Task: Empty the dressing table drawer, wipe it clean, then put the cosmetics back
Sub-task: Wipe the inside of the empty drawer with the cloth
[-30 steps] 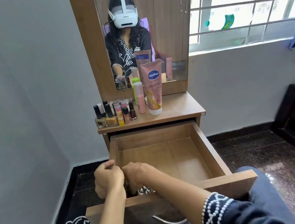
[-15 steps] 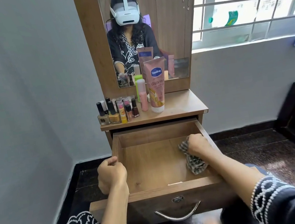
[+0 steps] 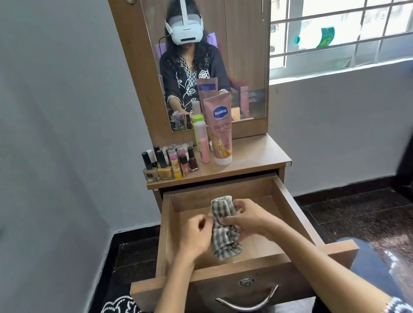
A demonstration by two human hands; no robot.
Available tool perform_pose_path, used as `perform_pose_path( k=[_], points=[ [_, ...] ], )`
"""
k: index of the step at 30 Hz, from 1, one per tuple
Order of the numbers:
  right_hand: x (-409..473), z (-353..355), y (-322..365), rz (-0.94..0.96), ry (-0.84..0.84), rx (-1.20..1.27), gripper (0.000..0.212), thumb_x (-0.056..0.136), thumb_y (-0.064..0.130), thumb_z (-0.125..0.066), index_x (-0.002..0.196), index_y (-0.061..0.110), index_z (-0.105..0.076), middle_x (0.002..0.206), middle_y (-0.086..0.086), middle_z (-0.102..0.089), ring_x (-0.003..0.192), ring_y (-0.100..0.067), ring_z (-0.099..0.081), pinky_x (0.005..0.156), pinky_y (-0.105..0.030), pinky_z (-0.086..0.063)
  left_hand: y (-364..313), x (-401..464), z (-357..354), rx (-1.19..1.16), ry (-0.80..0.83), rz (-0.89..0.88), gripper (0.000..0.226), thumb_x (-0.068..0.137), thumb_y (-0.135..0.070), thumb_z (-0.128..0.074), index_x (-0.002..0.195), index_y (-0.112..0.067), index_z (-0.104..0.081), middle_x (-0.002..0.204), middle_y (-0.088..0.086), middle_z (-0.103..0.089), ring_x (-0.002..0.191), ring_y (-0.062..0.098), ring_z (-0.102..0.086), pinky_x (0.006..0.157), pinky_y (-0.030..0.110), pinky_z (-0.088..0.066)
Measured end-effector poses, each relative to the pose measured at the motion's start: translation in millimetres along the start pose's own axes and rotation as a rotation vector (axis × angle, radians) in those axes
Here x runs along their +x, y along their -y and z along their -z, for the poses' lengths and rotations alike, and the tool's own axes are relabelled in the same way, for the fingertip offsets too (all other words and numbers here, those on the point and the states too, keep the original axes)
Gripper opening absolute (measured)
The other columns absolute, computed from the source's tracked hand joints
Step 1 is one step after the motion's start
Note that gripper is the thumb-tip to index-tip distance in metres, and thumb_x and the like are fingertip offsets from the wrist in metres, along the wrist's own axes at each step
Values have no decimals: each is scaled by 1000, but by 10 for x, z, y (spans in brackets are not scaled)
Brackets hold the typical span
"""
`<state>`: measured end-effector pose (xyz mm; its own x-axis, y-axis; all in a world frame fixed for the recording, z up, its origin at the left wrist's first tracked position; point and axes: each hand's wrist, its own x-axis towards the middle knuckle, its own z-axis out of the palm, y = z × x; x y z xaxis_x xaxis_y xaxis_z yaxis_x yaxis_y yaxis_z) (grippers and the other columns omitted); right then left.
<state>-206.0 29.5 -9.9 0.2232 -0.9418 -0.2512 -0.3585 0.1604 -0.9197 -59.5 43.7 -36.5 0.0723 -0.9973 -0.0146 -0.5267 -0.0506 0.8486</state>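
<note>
right hand [image 3: 246, 219] grips cloth [image 3: 223, 229] | left hand [image 3: 197, 233] blurred, grip unclear | drawer [image 3: 298, 212] empty | risk: bunched cloth may miss corners

My left hand [image 3: 196, 233] motion-blurred, its fingers indistinct, cloth [image 3: 225, 229] partly covered by my right hand [image 3: 251, 220], rear nail polish bottles [image 3: 171, 161] hidden behind the front row.

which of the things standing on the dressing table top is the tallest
The pink Vaseline tube, standing cap-down at the right end of the group. It rises well above the nail polish bottles and the slim pink bottle beside it.
</note>
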Motion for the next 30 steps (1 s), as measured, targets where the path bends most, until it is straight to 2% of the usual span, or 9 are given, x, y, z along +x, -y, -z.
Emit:
perform_pose_path(
  k=[2, 6, 14, 16, 19, 21, 23, 26, 30],
  points=[
    [-20, -50, 22, 61, -47, -12, 18, 85, 16, -68, 95, 18, -54, 89, 0, -65, 82, -18, -67, 66, -32, -60, -7, -13, 17, -173, 135, 90, 49, 94, -43, -45, 90, -1, -68, 89, 8, -72, 86, 23, -68, 78, 35, -52],
    [-89, -91, 84, 168, -82, -12, 21, 83, 25, -71, 96, 19, -55, 87, 3, -64, 72, -13, -67, 50, -23, -56, -20, -27, 78, -417, 175, 81, 42, 87, -43, -55, 87, -4, -73, 82, 11, -74, 80, 21, -71, 73, 27, -55],
    [-155, 18, 152, 188, -84, -79, 20, 91, 41, -56, 89, 22, -61, 78, 1, -62, 54, -7, -59, 47, -18, -46, -45, -23, 122, -555, 24, 80, 41, 100, -35, -35, 91, -14, -69, 97, 9, -72, 97, 24, -67, 92, 38, -49],
    [-137, 40, 100, 149, -140, -48, 27, 93, 38, -54, 74, 20, -57, 78, 0, -58, 52, -4, -51, 50, -15, -41, -84, -41, 130, -603, -23, 82, 39, 101, -35, -33, 97, -14, -66, 103, 6, -69, 101, 22, -64, 95, 38, -48],
    [-90, 66, 28, -15, -104, -102, 32, 92, 45, -52, 69, 22, -55, 113, -4, -36, 72, -10, -47, 74, -23, -48, -43, -13, 145, -632, -81, 102, 41, 99, -42, -32, 99, -17, -65, 110, 7, -67, 106, 23, -62, 99, 41, -46],
    [-102, 53, 1, -106, -72, -149, 24, 91, 43, -52, 80, 22, -56, 116, -4, -25, 88, -15, -46, 95, -30, -44, -15, -5, 150, -606, -115, 111, 48, 96, -50, -32, 90, -16, -65, 107, 10, -68, 103, 26, -63, 98, 46, -47],
    [-131, 10, -9, -27, -234, -193, 14, 91, 32, -53, 98, 20, -53, 116, -3, -25, 102, -18, -45, 99, -30, -38, 8, 6, 137, -594, -135, 102, 53, 88, -56, -35, 85, -11, -63, 98, 12, -68, 95, 27, -63, 95, 48, -47],
    [-203, -96, 66, 191, -410, -126, 17, 92, 30, -53, 103, 17, -52, 110, 0, -43, 95, -14, -50, 84, -23, -38, -24, 9, 125, -597, -151, 61, 41, 94, -42, -39, 86, -11, -63, 95, 13, -69, 91, 26, -65, 87, 41, -52],
    [-210, -273, 210, 110, -239, -186, 37, 92, 54, -43, 79, 20, -53, 79, 4, -61, 75, -13, -57, 66, -27, -40, 10, 9, 118, -558, -124, 0, 33, 98, -31, -38, 88, -13, -64, 84, 6, -69, 77, 17, -64, 63, 20, -53]
  ],
)
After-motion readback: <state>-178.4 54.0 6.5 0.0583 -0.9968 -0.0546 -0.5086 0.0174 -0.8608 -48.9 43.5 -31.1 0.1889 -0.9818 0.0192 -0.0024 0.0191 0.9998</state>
